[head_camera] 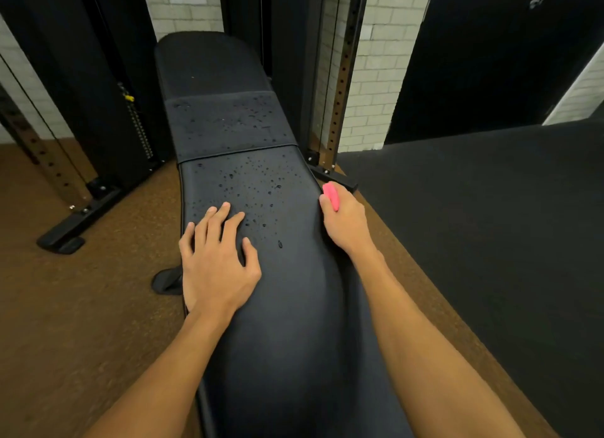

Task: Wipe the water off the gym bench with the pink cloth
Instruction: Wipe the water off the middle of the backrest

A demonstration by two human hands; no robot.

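Left hand: flat on the surface, fingers spread wide, holding nothing; probably bracing the lean.
Right hand: at the surface's right edge, curled round the cloth, which is bunched with one pink end showing, seemingly ready to wipe.
Water: beads just ahead of both hands, unwiped.
Arms: both reach forward.

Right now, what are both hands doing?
Left hand: open, fingers spread flat on the wet bench.
Right hand: closed around the pink cloth, beside the bench edge.
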